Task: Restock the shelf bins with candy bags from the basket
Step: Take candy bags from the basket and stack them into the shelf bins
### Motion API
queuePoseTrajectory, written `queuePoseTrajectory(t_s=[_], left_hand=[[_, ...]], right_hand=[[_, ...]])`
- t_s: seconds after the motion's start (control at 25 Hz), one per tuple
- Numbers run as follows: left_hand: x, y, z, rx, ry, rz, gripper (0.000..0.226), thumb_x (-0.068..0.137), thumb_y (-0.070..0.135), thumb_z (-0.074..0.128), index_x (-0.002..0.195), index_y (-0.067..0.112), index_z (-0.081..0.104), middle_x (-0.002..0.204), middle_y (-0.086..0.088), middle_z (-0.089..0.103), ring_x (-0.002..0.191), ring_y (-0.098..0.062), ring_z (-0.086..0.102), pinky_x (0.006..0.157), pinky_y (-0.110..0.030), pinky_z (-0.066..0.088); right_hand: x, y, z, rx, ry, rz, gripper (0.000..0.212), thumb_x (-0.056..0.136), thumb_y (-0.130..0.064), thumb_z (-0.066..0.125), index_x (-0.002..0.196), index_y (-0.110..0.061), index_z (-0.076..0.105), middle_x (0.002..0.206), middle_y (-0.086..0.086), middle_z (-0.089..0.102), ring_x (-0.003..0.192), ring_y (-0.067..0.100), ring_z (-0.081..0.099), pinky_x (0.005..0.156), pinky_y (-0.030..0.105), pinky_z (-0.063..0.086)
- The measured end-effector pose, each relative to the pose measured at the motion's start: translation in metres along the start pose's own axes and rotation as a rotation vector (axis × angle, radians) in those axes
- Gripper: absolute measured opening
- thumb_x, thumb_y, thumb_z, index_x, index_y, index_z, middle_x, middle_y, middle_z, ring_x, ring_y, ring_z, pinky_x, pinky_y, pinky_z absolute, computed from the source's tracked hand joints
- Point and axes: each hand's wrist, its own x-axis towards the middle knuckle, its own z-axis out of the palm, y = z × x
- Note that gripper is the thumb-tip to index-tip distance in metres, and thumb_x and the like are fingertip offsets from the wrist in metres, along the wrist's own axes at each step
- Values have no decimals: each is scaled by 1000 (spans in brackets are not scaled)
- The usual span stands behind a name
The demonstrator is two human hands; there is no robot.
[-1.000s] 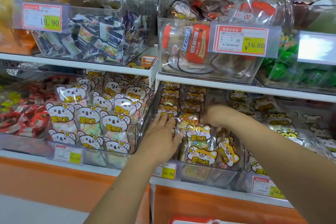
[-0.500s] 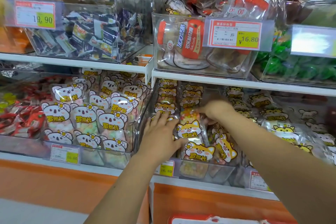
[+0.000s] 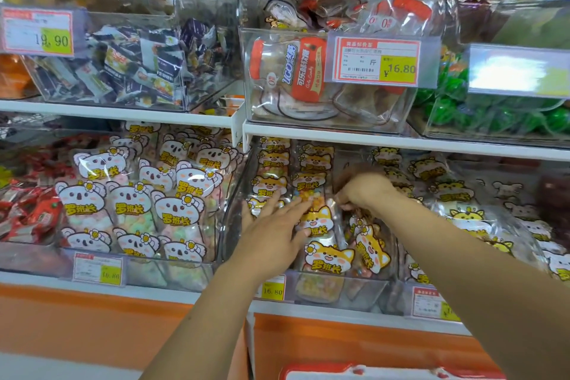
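Two hands work in the same clear bin (image 3: 339, 290) on the lower shelf. The right hand (image 3: 364, 193) has its fingers curled downward and looks to be pinching the top edge of a fox candy bag (image 3: 317, 220), though the fingertips are partly lost behind shiny wrapping. The left hand (image 3: 274, 227) lies flat, fingers straight and spread, pressing the face of that bag and its neighbours and gripping nothing.

The bag stands nearly upright in the middle row, leaning back, its long axis running up the slope of the bin. It sits just left of the right hand's pinch and under the left fingertips, so it lies between the two hands. I'd judge the right hand better placed to push it down into the row while the left steadies the stack.

Koala bags (image 3: 172, 210) fill the next bin left. The basket (image 3: 354, 369) shows only a red rim at the bottom edge.
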Motion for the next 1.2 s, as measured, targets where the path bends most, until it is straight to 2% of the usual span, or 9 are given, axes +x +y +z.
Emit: queuePoseTrajectory(t_s=[0.16, 0.28, 0.4, 0.52, 0.6, 0.76, 0.84, 1.0, 1.2], left_hand=[[-1, 0, -1, -15, -9, -4, 46, 101, 49, 36, 146, 49, 28, 157, 25, 19, 148, -4, -10, 114, -62, -12], [-3, 1, -3, -23, 1, -7, 45, 100, 49, 38, 144, 48, 31, 156, 25, 23, 148, -4, -8, 114, -62, -12], [-3, 1, -3, -31, 24, -4, 46, 99, 50, 39, 145, 48, 32, 156, 25, 23, 148, -5, -7, 115, -62, -12], [-4, 1, -3, -24, 24, -4, 46, 99, 51, 39, 145, 49, 31, 156, 25, 21, 148, -5, -7, 115, -61, -12], [-4, 1, -3, -26, 16, -7, 46, 99, 52, 38, 144, 49, 33, 156, 25, 24, 149, -5, -6, 115, -60, -13], [-5, 0, -4, -42, 18, -4, 44, 98, 52, 39, 143, 50, 35, 155, 26, 26, 148, -5, -5, 115, -60, -13], [-5, 0, -5, -41, 32, -1, 46, 99, 52, 39, 144, 50, 32, 157, 24, 20, 148, -5, -6, 116, -58, -12], [-3, -7, -3, 28, 18, -65, 52, 98, 58, 33, 149, 47, 23, 162, 15, 9, 150, -11, -7, 119, -49, -10], [-3, 2, -17, -153, -30, -53, 75, 78, 81, 29, 146, 48, 29, 161, 18, 7, 149, -8, -10, 118, -52, -12]], right_hand=[[0, 3, -2, 8, 116, -76, 26, 84, -6, 62, 109, -5, 67, 97, 12, 69, 86, 25, 67, 75, 30, 55], [2, 1, -6, 15, 33, -66, 25, 85, -1, 60, 109, 0, 66, 88, 12, 67, 67, 19, 62, 65, 24, 56], [5, -1, -9, 96, 24, -20, 22, 91, -6, 57, 109, 4, 63, 95, 22, 70, 70, 23, 64, 77, 40, 60], [3, -6, -1, 40, -116, 109, 27, 94, -27, 60, 108, -3, 62, 94, 13, 74, 73, 19, 65, 86, 33, 56], [1, -7, 1, -6, -145, 139, 32, 94, -28, 61, 114, -3, 62, 95, 10, 74, 78, 18, 67, 92, 32, 53], [-4, -9, -4, 229, -60, 88, 45, 93, -33, 61, 127, -4, 54, 89, 13, 67, 69, 19, 62, 66, 25, 53], [-6, -10, 0, 96, -96, 33, 54, 90, -42, 62, 135, -14, 49, 91, 11, 66, 69, 18, 62, 65, 26, 54], [-10, -8, 6, -341, -53, -191, 50, 88, -40, 66, 134, -27, 52, 122, 6, 61, 72, 15, 61, 65, 27, 54], [-19, -18, -22, -352, 88, -295, 35, 93, -37, 59, 126, -24, 61, 124, 1, 61, 103, 20, 57, 77, 23, 41]])
